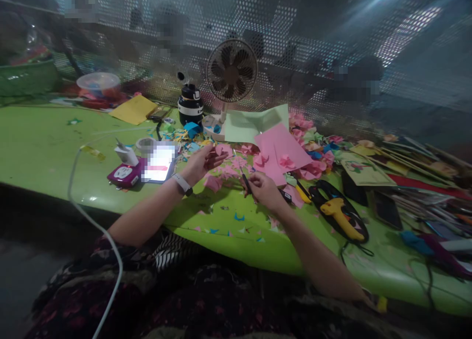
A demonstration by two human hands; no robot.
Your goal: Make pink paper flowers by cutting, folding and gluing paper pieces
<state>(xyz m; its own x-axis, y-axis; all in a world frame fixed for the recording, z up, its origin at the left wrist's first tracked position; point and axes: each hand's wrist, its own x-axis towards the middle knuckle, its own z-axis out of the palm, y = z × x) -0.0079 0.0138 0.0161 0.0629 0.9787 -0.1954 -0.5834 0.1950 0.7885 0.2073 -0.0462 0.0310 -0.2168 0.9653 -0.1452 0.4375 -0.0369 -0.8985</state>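
Note:
My left hand (202, 163), with a watch on the wrist, hovers over the green table (44, 147) and pinches a small pink paper piece (220, 150) between its fingertips. My right hand (262, 189) is closed round a pair of dark scissors (245, 179), blades pointing up toward the left hand. Pink paper scraps (223, 176) lie between and under both hands. Pink paper sheets (280, 154) with small folded pink flowers rest just beyond my right hand.
A lit phone (159, 164) and a purple power strip (124, 174) with a white cable lie left. A small fan (231, 76), a black bottle (190, 105), a yellow glue gun (341, 216), a tape roll (145, 144) and coloured paper stacks at right crowd the table.

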